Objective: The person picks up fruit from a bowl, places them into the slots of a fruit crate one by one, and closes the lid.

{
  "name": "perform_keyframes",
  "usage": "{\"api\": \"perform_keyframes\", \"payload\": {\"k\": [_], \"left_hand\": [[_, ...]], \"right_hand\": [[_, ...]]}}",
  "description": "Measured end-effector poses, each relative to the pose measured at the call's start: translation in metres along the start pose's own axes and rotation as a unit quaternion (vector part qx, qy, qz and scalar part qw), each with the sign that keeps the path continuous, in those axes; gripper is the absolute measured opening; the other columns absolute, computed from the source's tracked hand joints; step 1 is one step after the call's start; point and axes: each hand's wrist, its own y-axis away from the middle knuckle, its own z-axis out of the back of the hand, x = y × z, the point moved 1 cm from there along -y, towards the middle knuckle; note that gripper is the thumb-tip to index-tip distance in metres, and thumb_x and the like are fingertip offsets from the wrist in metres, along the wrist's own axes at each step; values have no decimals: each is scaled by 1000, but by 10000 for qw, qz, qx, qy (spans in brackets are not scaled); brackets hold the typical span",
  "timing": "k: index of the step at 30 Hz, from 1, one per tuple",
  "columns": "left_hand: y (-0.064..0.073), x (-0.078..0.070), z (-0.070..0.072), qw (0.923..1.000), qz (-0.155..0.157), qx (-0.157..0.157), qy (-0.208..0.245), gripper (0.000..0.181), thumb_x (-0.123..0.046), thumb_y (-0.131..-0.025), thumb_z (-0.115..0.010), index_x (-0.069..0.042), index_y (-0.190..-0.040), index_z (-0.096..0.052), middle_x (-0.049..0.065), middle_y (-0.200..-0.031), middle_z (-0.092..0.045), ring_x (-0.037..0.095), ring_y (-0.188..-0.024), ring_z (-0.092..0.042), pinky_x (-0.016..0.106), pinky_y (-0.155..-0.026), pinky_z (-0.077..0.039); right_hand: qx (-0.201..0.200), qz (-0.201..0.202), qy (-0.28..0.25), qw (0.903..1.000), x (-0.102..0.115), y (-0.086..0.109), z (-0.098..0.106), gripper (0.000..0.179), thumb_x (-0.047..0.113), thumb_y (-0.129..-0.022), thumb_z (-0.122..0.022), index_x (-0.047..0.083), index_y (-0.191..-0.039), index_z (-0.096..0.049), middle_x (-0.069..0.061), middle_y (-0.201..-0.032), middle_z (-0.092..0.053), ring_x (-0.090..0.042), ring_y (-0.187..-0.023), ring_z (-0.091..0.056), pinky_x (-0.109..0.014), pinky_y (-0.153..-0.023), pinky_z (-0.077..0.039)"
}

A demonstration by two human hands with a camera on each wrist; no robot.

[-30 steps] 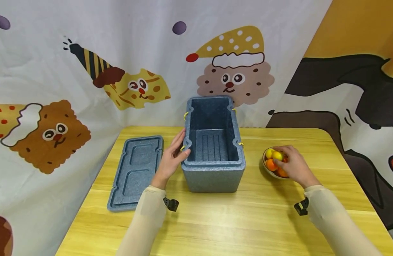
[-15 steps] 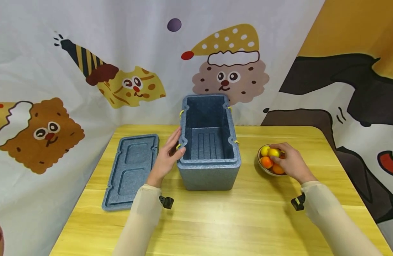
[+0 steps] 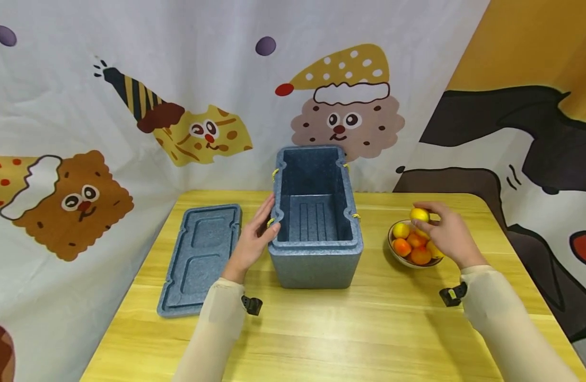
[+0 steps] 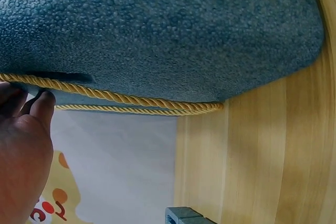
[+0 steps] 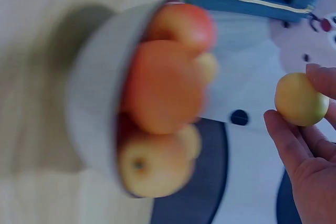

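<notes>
A tall blue-grey foam box (image 3: 316, 270) with yellow rope handles (image 4: 126, 98) stands without its lid on the wooden table. My left hand (image 3: 248, 241) rests at its left side, the thumb over the rim and the fingers stretched along the outer wall. Above a bowl (image 3: 390, 249) on the right, my right hand (image 3: 450, 233) pinches a small round yellow fruit (image 5: 296, 99) between thumb and fingertips. Several oranges (image 3: 420, 254) and yellow fruits lie in the bowl, blurred in the right wrist view. Inside the box, its ribbed floor shows bare.
The matching grey lid (image 3: 207, 254) lies flat on the table (image 3: 340, 339) left of the box. Behind the table's back edge hangs a white cloth (image 3: 216, 53) with printed cartoon figures. The box stands close to this cloth.
My right hand has lifted the yellow fruit out of the bowl and moved up and back, uncovering more fruit. The left hand stays at the box's rim. The head view shifted slightly.
</notes>
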Motion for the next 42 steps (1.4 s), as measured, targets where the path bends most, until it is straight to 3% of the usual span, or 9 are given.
{"api": "perform_keyframes", "payload": {"k": [3, 8, 12, 16, 19, 24, 26, 35, 42], "left_hand": [[-1, -1, 1, 10000, 20, -21, -8, 58, 2, -98, -52, 12, -149, -25, 23, -159, -16, 32, -146, -16, 42, -113, -21], [-1, -2, 2, 10000, 34, -29, 23, 59, 5, -97, -52, 12, -149, -25, 24, -159, -17, 33, -145, -17, 43, -112, -22], [0, -1, 2, 10000, 30, -36, 87, 59, 9, -96, -50, 13, -149, -25, 26, -158, -15, 35, -145, -15, 44, -112, -21], [-1, 2, 0, 10000, 38, 18, 87, 59, 5, -97, -51, 12, -149, -25, 25, -159, -15, 34, -146, -15, 43, -112, -21], [-1, 3, -1, 10000, 24, 27, 85, 59, 3, -98, -51, 11, -150, -25, 24, -159, -15, 34, -146, -15, 44, -112, -21], [1, 2, 0, 10000, 35, -3, 44, 58, 2, -98, -51, 12, -149, -25, 23, -159, -15, 33, -146, -14, 45, -112, -21], [2, 1, 1, 10000, 59, 4, 34, 58, 2, -98, -50, 11, -150, -24, 22, -159, -15, 33, -146, -14, 45, -113, -20], [3, 0, 3, 10000, 43, 15, 54, 58, 6, -98, -48, 12, -150, -22, 20, -160, -13, 32, -147, -12, 42, -113, -19], [1, 2, 0, 10000, 19, 35, 81, 58, 4, -99, -49, 11, -150, -23, 24, -159, -13, 31, -147, -12, 41, -114, -19]], "right_hand": [[-221, -15, -102, 9997, 12, -5, 8, 51, 25, -99, -61, 2, -142, -49, -23, -140, -43, -46, -121, -50, -55, -93, -44], [-622, 234, -108, 9977, 38, -12, 15, 46, 25, -96, -64, 5, -137, -54, -13, -133, -50, -30, -118, -48, -34, -96, -46], [-756, 505, -136, 9958, 60, -18, 13, 44, 28, -95, -66, 8, -133, -58, -7, -128, -53, -24, -111, -53, -18, -90, -46], [-839, 664, -302, 9938, 75, -23, 9, 43, 27, -94, -67, 9, -133, -60, -5, -126, -54, -24, -107, -57, -9, -82, -43], [-855, 736, -394, 9928, 85, -27, 6, 43, 26, -94, -67, 9, -133, -60, -5, -125, -55, -24, -109, -58, -14, -87, -45], [-820, 1085, -428, 9898, 105, -39, -2, 41, 21, -94, -68, 7, -132, -61, -8, -125, -53, -25, -112, -54, -44, -98, -45], [-769, 1246, -449, 9882, 114, -45, -7, 40, 17, -93, -68, 5, -131, -61, -10, -125, -53, -25, -112, -52, -49, -97, -44], [-270, 1662, -736, 9830, 152, -64, -32, 38, 10, -92, -69, 4, -130, -61, -7, -125, -53, -23, -114, -52, -44, -98, -45], [33, 1855, -341, 9821, 172, -78, -39, 39, 11, -93, -69, 4, -131, -60, -8, -127, -52, -24, -114, -51, -42, -99, -45]]}}
